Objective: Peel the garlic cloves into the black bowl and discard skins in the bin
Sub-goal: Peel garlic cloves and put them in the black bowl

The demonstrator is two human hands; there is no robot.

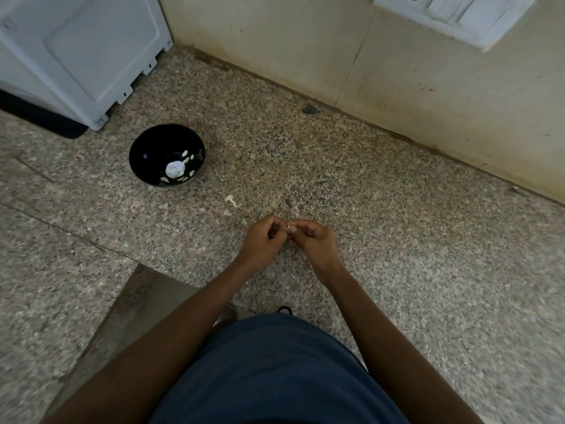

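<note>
Garlic clove (288, 229), a small tan sliver, sits pinched between the curled left hand (262, 240) and right hand (315, 240) well right of the glossy black bowl (143, 162), so flicked skin could easily scatter across the speckled granite counter (397, 240).

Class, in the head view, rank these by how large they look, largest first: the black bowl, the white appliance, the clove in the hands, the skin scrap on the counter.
1. White appliance, though cut off by the frame.
2. Black bowl.
3. Skin scrap.
4. Clove, mostly hidden by both hands, so unsure against the scrap.
</note>
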